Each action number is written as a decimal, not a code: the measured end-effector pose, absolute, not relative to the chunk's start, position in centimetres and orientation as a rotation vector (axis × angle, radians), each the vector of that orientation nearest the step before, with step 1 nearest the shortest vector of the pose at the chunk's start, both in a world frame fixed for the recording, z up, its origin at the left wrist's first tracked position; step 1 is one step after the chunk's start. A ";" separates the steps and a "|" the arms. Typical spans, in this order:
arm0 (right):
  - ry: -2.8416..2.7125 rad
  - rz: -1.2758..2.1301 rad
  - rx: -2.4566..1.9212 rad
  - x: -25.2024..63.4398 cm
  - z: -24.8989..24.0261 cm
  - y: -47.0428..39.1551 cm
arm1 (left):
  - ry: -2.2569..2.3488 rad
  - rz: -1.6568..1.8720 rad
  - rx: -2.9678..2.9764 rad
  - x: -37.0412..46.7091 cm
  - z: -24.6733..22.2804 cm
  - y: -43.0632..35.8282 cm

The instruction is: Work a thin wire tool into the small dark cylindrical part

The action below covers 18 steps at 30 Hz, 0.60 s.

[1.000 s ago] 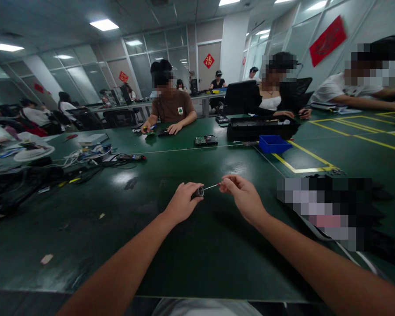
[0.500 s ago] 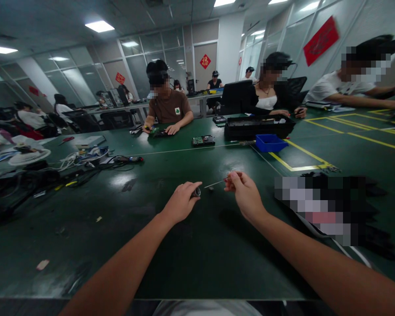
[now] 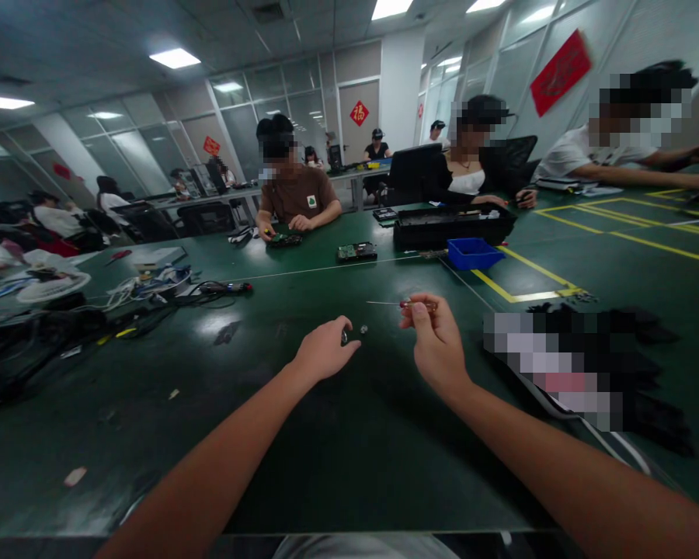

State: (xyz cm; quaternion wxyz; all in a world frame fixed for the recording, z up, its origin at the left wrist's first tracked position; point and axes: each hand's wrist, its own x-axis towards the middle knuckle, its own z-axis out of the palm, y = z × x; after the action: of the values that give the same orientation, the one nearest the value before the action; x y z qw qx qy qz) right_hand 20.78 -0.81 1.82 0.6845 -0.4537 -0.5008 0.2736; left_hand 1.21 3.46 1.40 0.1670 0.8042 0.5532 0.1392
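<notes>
My right hand [image 3: 436, 341] grips a thin screwdriver [image 3: 383, 303] by its reddish handle, the shaft pointing left above the table. My left hand [image 3: 326, 348] curls around a small round part with a shiny rim [image 3: 344, 338], mostly hidden by the fingers and palm. Between the two hands, close to the left fingertips, a tiny grey piece [image 3: 364, 329] lies on the green table [image 3: 326, 466]; its kind is too small to make out. The screwdriver's tip is apart from both small parts.
Ahead are a hard drive with a green circuit board [image 3: 356, 251], a blue bin [image 3: 474, 254] and a long black tray [image 3: 454, 227]. Tangled cables [image 3: 168, 291] spread at the left. A blurred-out item with black pieces [image 3: 559, 373] lies right. Co-workers sit opposite, one handling a circuit board [image 3: 284, 241].
The screwdriver has swung to nearly level, its tip moving up and away from my left hand. The tiny piece now shows nearer the left fingertips. My left hand has turned slightly.
</notes>
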 end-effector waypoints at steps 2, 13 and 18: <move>-1.134 0.613 -1.026 20.8 1.7 -0.8 | 1.606 0.313 2.339 2.2 1.4 4.2; -1.153 0.675 -1.026 20.9 1.4 -0.8 | 1.629 0.301 2.310 5.3 0.4 7.3; -1.147 0.691 -1.031 20.8 1.7 -0.9 | 1.548 0.476 2.170 3.6 0.8 7.9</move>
State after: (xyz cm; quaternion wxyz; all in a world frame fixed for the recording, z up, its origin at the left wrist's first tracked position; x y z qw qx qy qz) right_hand 20.76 -0.92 1.69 0.6637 -0.4563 -0.5076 0.3059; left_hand 3.57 7.91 0.82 0.2151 0.7826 0.5584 0.1716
